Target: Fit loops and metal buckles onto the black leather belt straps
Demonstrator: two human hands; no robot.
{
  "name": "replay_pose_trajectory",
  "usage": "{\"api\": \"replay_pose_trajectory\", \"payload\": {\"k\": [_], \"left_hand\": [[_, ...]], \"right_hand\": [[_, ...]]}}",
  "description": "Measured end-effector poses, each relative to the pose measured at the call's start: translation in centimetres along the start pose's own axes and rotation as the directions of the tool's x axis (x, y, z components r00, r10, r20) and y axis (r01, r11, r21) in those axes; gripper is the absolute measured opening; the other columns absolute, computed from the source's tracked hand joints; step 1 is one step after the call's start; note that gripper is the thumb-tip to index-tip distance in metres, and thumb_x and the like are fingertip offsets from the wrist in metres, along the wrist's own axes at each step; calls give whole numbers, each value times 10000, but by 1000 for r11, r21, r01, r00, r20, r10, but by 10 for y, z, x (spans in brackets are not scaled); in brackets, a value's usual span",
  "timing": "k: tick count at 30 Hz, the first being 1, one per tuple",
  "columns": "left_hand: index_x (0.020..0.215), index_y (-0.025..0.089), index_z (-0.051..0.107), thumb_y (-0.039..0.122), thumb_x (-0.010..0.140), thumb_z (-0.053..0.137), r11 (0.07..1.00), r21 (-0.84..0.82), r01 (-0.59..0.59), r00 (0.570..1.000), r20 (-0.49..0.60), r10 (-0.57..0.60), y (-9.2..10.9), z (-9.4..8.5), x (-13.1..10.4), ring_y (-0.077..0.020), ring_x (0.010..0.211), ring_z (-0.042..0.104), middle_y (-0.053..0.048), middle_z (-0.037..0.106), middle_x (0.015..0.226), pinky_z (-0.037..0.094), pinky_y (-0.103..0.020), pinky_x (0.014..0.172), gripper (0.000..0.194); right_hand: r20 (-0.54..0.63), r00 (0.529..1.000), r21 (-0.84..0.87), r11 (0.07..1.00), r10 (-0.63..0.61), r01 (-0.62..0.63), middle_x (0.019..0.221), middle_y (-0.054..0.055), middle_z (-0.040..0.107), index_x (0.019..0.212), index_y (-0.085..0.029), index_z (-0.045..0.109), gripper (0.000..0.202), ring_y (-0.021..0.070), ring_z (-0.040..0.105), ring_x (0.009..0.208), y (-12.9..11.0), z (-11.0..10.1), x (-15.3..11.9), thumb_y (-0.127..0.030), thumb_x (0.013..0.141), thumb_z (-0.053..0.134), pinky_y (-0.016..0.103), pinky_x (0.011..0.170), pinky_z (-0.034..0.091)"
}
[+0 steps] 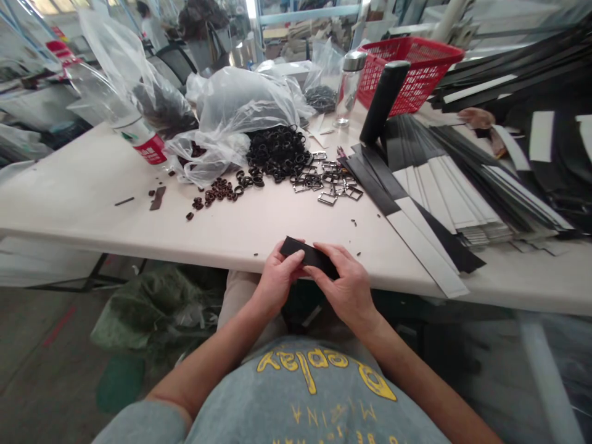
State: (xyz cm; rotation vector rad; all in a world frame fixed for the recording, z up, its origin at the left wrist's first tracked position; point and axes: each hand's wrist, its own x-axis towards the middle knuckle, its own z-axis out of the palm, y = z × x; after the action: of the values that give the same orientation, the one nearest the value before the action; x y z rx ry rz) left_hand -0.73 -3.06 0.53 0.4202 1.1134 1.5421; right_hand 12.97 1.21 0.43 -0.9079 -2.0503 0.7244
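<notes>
Two hands [277,274] [348,283] gripping, black strip [314,258], long axis slanting down to right

bright upper background, dimmer floor, soft blur, edges stretched and bowed

We look through one head-worn camera, close above the table [92,203]'s near edge, facing forward and down across its top; no second view shares the scene.
</notes>
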Motion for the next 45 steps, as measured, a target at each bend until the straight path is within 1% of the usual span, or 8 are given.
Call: {"api": "replay_pose_trajectory", "payload": {"k": [9, 13, 18, 21, 29, 34, 40, 45], "left_hand": [[1214, 190, 548, 359, 762, 745, 998, 63, -8, 1000, 29, 6, 2, -13, -2, -128, 696, 667, -6, 669, 882, 559, -264, 680, 521], [1268, 194, 575, 351, 794, 731, 961, 254, -106, 993, 77, 90, 5, -18, 0, -138, 747, 649, -4, 651, 851, 548, -276, 743, 524], [1088, 257, 736, 258, 801, 738, 544, 698, -465, 879, 293, 377, 16, -22, 1, -247, 1151, 597, -81, 655, 1227, 476, -379, 994, 287], [965, 274, 775, 243, 849, 698, 363, 734, -575, 811, 452, 370, 20, -22, 3, -240, 1069, 637, -71, 728, 1067, 474, -400, 991, 142], [829, 226, 769, 270, 854, 712, 538, 612, -580, 815, 437, 381, 11, -15, 12, -216, 915, 683, -63, 758, 862, 536, -348, 872, 76], [797, 227, 766, 278, 855, 710, 397, 591, -702, 709, 533, 461, 22, -7, 12, -221, 999, 670, -56, 768, 901, 514, -362, 925, 95], [825, 174, 758, 344, 926, 596, 460, 626, -630, 761, 616, 204, 38, 0, 29, -178, 804, 696, -78, 755, 863, 529, -286, 766, 255], [809, 178, 738, 340, 910, 615, 204, 791, -577, 810, 520, 273, 59, -13, 86, -172, 743, 676, -56, 742, 810, 510, -277, 719, 227]], "right_hand": [[66, 998, -118, 993, 6, 2, 951, 71, 724, 1031, -212, 686, 159, 240, 674, 886, 2, -4, 2, -286, 912, 611, 367, 809, 522], [89, 996, -175, 984, 7, 9, 849, 50, 716, 934, -202, 695, 108, 222, 669, 807, 4, -7, 2, -263, 915, 608, 328, 735, 485], [75, 995, -253, 964, -71, 88, 803, 45, 706, 876, -199, 687, 138, 205, 656, 770, 6, -9, 1, -240, 938, 570, 310, 708, 452], [61, 988, -272, 950, -139, 151, 779, 43, 688, 850, -189, 671, 150, 196, 638, 750, 8, -10, -2, -212, 943, 555, 304, 698, 438], [21, 988, -250, 956, -153, 153, 734, 20, 654, 821, -201, 656, 146, 179, 612, 710, 13, -13, -5, -177, 926, 558, 292, 675, 415], [-97, 994, -311, 950, -46, 14, 794, 23, 698, 877, -207, 668, 129, 194, 662, 745, 41, -37, 2, -249, 934, 560, 299, 691, 444], [-217, 967, -315, 929, 130, -195, 793, 16, 730, 855, -234, 683, 234, 219, 698, 707, 78, -56, 4, -428, 896, 557, 312, 614, 468], [-200, 972, -358, 914, 124, -190, 770, 11, 730, 849, -245, 692, 304, 225, 700, 663, 81, -52, 0, -479, 904, 505, 321, 562, 462]]}}
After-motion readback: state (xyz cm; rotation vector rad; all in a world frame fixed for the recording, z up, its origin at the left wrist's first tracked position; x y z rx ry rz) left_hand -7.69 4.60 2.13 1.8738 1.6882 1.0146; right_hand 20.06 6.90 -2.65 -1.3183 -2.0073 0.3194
